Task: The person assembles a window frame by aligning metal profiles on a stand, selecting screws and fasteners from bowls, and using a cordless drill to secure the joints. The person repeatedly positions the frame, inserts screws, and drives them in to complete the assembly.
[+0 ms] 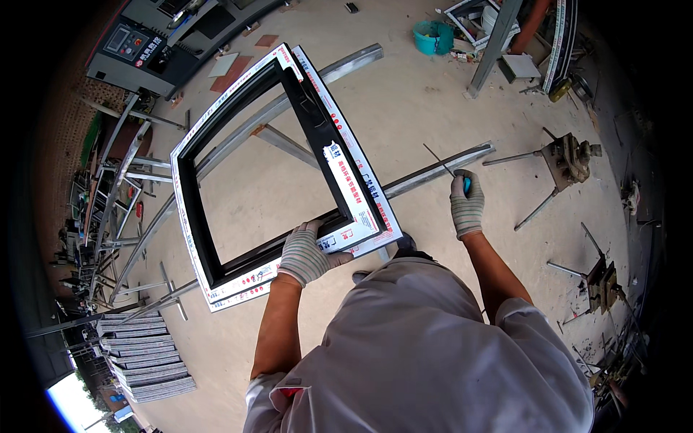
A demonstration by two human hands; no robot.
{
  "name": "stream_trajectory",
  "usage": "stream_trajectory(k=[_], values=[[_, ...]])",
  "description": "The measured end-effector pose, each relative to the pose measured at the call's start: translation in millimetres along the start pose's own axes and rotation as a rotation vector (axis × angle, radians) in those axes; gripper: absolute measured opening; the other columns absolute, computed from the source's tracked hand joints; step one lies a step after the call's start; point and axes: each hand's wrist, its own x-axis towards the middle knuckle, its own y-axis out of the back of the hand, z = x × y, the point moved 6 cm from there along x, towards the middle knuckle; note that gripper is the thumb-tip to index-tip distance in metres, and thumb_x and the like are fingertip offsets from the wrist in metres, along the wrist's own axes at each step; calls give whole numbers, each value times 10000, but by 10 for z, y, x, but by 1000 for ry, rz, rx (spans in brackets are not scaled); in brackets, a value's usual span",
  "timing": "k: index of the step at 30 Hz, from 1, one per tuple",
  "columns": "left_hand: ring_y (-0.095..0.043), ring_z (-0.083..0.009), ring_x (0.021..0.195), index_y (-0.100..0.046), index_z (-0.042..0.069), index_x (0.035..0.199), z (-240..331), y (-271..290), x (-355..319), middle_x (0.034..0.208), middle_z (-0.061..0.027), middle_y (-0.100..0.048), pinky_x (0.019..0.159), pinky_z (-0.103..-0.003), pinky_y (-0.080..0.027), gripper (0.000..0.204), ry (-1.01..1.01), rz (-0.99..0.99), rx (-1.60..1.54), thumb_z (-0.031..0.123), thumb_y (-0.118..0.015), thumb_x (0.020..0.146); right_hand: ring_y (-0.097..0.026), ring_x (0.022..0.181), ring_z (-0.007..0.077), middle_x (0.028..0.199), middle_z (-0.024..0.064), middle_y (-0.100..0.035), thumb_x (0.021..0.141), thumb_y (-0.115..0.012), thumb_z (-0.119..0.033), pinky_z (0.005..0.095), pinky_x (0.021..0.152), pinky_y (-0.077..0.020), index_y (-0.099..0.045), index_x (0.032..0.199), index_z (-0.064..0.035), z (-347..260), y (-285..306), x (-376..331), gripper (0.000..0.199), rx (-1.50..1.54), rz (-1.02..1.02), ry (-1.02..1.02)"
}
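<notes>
A black window frame [328,155] wrapped in white protective film with red print lies across grey metal rails [426,173] above a concrete floor. My left hand [307,252], in a grey knit glove, grips the frame's near edge close to its right corner. My right hand [467,203], also gloved, is closed around a screwdriver [453,173] with a teal handle and thin shaft, held beside the right rail and apart from the frame.
A grey machine with a control panel [144,47] stands at the back left. Stacked grey profiles [144,357] lie at the lower left. A teal bucket [432,36] sits at the back, and metal stands [567,162] stand at the right.
</notes>
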Motion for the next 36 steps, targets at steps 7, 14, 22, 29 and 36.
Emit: stream_trajectory(k=[7,14,22,29,36], values=[[-624,-378,1076,-638,-1,1225,-79,-379,244,1112,-225,-657,944,-446,-497,819,24,-4,27,661,-722,749,-478,688,57,777,-22,-551,990,-604,-138,220,630,-441,-654,1081,-57,25,297,-31,133,26,-64,2],[-649,-359,1032,-663,24,1199,-73,-365,271,1072,-217,-680,912,-420,-519,706,60,-2,38,568,-760,759,-482,690,54,771,-28,-552,994,-600,-144,219,624,-442,-653,1082,-53,-51,128,27,137,14,-147,-29],[-661,-361,1069,-641,-9,1198,-164,-386,338,1123,-230,-688,935,-411,-511,625,103,-19,-90,547,-636,911,-493,695,55,777,-24,-559,992,-601,-142,221,632,-449,-652,1078,-52,-155,77,-5,135,-27,-144,-23],[-695,-308,944,-568,-61,1209,17,-604,809,1039,-226,-711,859,-371,-525,687,192,-24,-691,578,-569,955,-483,714,56,799,-27,-559,987,-606,-144,215,646,-443,-662,1075,-53,75,261,-269,138,-70,-103,-84],[-687,-256,850,-668,-95,1061,-55,-422,1007,945,-199,-718,815,-342,-529,710,326,59,-853,600,-616,925,-433,678,41,768,-55,-513,999,-599,-139,210,598,-390,-660,1056,-60,-77,318,-508,115,51,-50,-88]])
